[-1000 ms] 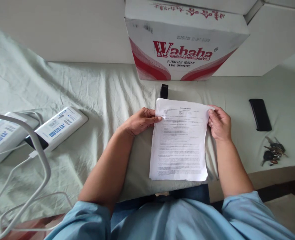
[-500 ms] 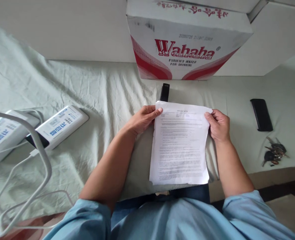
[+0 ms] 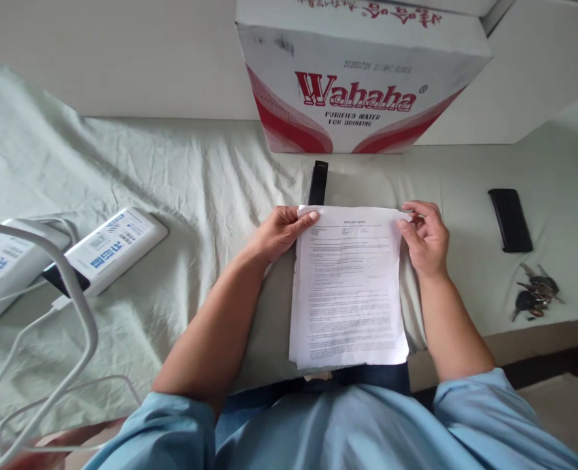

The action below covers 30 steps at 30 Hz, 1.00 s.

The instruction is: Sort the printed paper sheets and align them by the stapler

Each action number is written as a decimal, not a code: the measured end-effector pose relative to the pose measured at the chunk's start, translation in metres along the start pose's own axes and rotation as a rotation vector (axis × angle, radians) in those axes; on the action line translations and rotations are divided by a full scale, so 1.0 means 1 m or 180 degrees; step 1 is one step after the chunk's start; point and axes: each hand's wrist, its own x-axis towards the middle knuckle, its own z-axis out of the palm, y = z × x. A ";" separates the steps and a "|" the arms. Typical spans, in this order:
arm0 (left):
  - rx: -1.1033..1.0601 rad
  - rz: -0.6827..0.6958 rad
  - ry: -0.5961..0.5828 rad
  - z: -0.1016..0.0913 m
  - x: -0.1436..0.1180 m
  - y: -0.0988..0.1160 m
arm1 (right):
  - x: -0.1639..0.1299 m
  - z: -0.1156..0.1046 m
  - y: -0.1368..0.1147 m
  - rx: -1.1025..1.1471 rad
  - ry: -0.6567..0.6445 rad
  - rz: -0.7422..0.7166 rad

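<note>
A thin stack of printed white paper sheets [image 3: 350,287] lies in front of me on the pale green bedsheet [image 3: 195,189]. My left hand [image 3: 276,234] grips the stack's top left corner, thumb on top. At the top right corner, my right hand [image 3: 426,238] pinches the sheets between thumb and fingers. A small black stapler-like object [image 3: 318,183] lies just beyond the top edge of the paper.
A white and red Wahaha cardboard box [image 3: 362,78] stands at the back. A black phone [image 3: 510,220] and a bunch of keys [image 3: 533,300] lie at the right. Two white power banks [image 3: 112,248] with white cables [image 3: 68,326] are at the left.
The stack has slid slightly towards me and its sheets sit more evenly. Both hands stay at the top corners; my right fingers have curled onto the corner.
</note>
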 end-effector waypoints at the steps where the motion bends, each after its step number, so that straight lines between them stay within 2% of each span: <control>1: 0.0083 0.0030 -0.0029 0.001 -0.001 0.002 | 0.001 -0.001 -0.002 -0.0075 -0.0064 -0.0108; 6: 0.0362 0.0133 -0.0135 0.005 -0.003 0.008 | 0.002 -0.002 -0.010 -0.0197 -0.0334 -0.0421; 17: 0.0820 0.0161 -0.0059 0.003 -0.001 0.005 | 0.003 -0.005 -0.006 -0.0515 -0.0199 -0.0545; 22: 0.0831 0.0128 -0.0218 0.006 -0.002 0.010 | 0.002 -0.001 -0.008 -0.0351 -0.0227 -0.0435; 30: 0.0791 0.0259 -0.0031 0.005 0.000 0.006 | 0.003 0.000 -0.010 -0.0251 -0.0261 -0.0007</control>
